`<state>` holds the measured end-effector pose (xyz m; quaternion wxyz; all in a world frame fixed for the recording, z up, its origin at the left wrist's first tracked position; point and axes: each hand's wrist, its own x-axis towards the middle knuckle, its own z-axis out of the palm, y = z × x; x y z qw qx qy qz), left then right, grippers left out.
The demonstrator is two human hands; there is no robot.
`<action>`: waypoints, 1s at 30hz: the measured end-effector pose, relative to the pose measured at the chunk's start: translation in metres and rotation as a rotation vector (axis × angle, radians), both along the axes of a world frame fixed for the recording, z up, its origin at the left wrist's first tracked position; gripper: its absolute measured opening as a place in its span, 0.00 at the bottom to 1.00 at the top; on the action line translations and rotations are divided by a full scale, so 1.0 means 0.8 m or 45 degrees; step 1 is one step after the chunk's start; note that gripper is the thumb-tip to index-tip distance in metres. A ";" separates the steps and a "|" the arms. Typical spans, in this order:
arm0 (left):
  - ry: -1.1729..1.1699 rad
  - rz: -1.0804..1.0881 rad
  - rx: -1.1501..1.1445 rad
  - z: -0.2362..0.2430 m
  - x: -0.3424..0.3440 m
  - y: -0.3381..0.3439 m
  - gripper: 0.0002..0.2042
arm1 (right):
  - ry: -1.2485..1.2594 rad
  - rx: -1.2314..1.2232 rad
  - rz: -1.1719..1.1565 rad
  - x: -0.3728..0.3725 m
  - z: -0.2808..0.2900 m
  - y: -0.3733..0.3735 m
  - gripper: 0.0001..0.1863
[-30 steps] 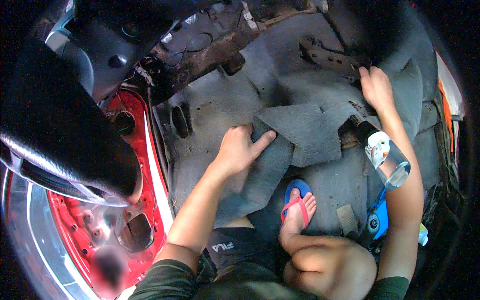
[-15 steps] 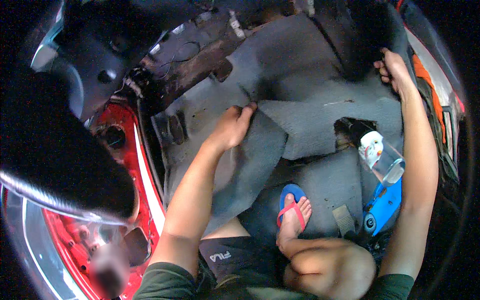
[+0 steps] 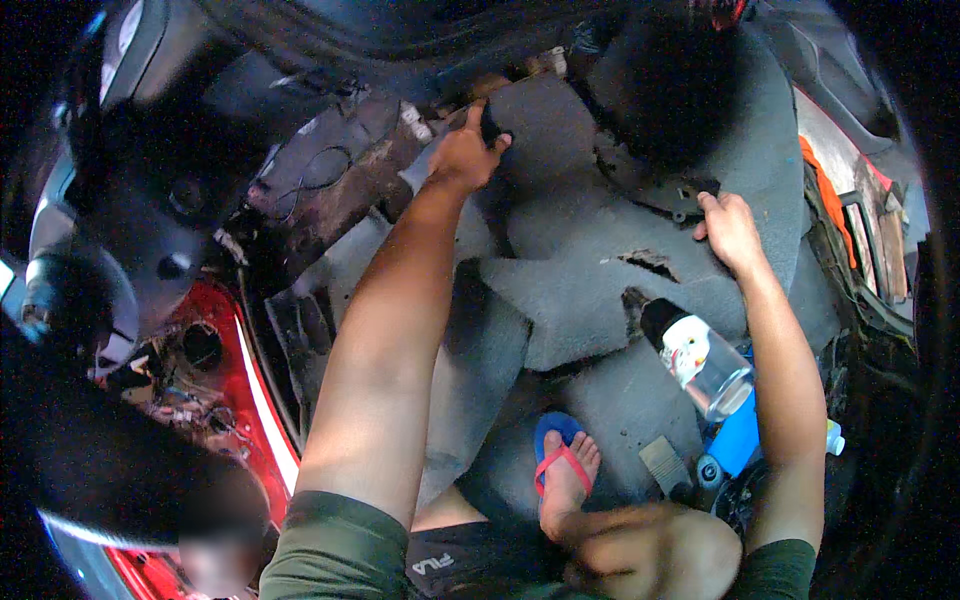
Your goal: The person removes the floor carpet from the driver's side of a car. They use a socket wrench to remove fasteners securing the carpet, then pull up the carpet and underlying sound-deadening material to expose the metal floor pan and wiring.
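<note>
Worn grey carpet [image 3: 570, 220] with cut edges covers the car's floor. My left hand [image 3: 465, 155] reaches to its far part, index finger stretched forward and thumb apart, beside a dark gap. Over on the right, my right hand [image 3: 730, 230] is closed on the carpet's edge at a dark cutout, where a metal bracket [image 3: 684, 205] shows. Some of its fingers are hidden. Nearer than that hand, a clear bottle [image 3: 715, 380] with a black top and white label lies tilted against my right forearm.
A blue bottle [image 3: 735, 440] and a flat brush [image 3: 662, 465] are beside my foot in its blue sandal [image 3: 550, 430]. The red door sill [image 3: 255, 390] runs along the left. Bare, rusty floor metal [image 3: 350, 195] shows ahead. Orange cloth [image 3: 828, 205] hangs at the right.
My left hand has left the carpet flap in the middle and moved forward. My right hand has come inward and down onto the carpet's edge. The view has shifted too.
</note>
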<state>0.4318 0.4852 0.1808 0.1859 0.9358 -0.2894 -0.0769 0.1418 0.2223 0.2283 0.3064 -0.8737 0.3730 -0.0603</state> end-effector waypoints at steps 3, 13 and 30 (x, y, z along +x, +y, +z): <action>0.034 -0.059 0.093 0.008 -0.011 -0.027 0.43 | -0.046 -0.038 0.017 -0.003 0.001 -0.011 0.24; 0.072 -0.238 0.288 -0.019 -0.028 -0.007 0.44 | -0.422 0.158 0.163 0.066 0.014 0.014 0.19; 0.306 0.501 -0.700 -0.051 -0.062 0.072 0.26 | -0.524 -0.768 0.324 0.275 0.005 0.079 0.18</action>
